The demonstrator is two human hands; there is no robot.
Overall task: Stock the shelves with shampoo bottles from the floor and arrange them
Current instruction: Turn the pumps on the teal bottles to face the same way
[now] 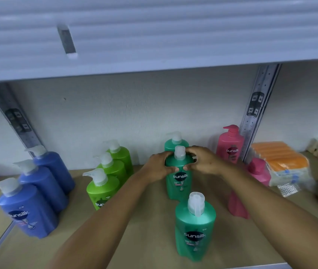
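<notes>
Most of the stocking looks done, as far as I can judge. The shelf (pixel 150 247) already carries four colour rows: three blue bottles (pixel 28 208) well off to the left of my fingers, three light-green bottles (pixel 104 191) nearer on that same side, three teal ones in the middle, and pink bottles (pixel 231 148) to the right, one of them partly hidden behind my right forearm. I cannot see the floor, so I cannot tell whether any bottles are left down there. What remains here seems to be the arranging: squaring up the teal row.

My left hand (pixel 159 167) and right hand (pixel 202 162) both wrap the shoulders of the middle teal bottle (pixel 179 183), one on each side, fingers (pixel 190 152) curled round it just below the pump, thumbs nearly meeting on its front above the label. The bottle stands upright on the shelf between my palms. The back teal bottle (pixel 175 142) is just beyond my fingers, close behind the one I hold; the front teal bottle (pixel 195 228) stands nearer to me, between my forearms, apart from both hands. An orange packet (pixel 282 158) lies well right of my right hand.
</notes>
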